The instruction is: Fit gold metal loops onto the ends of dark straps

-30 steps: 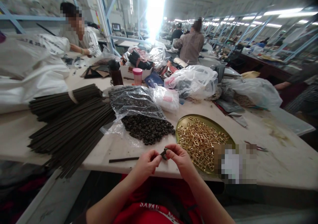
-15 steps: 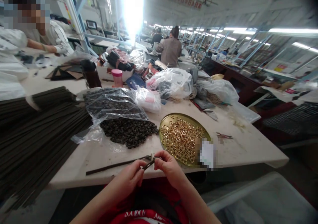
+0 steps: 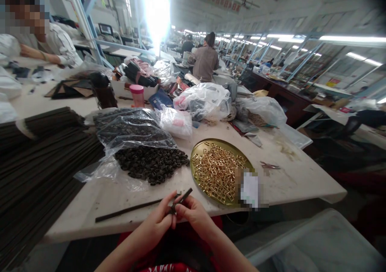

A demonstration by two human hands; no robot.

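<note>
With both hands drawn close together at the near edge of the surface (image 3: 301, 187), it's all fingertip work right now! The left hand (image 3: 163, 219) pinches at the crossing point, and the right hand (image 3: 191, 213) is in just beside it, thumb and fingers closed on a dark strip (image 3: 187, 194). Neither is spread; this is a tight two-handed grip. The strip's short end pokes up past the right hand's fingers, while a long dark length (image 3: 128, 211) lies out to the left, running in behind the left hand. Same piece? Looks likely, but the join is hidden. Something small and dark sits between the fingertips too, and I can't tell what it is.

So the step in hand, as I read it, is fitting or folding the strip's end at that pinch. And the next move calls for a steady left hold as an anchor, with the right guiding that short end straight, without a twist or a slip.

Just beyond the hands, dark loops (image 3: 155, 165) spill from a clear plastic bag (image 3: 132, 131); to their right, gold buckles (image 3: 215, 169) crowd a round tray (image 3: 197, 146). Far left, a thick bundle of dark strips (image 3: 42, 155); over right, pliers (image 3: 269, 166) lie untouched.
</note>
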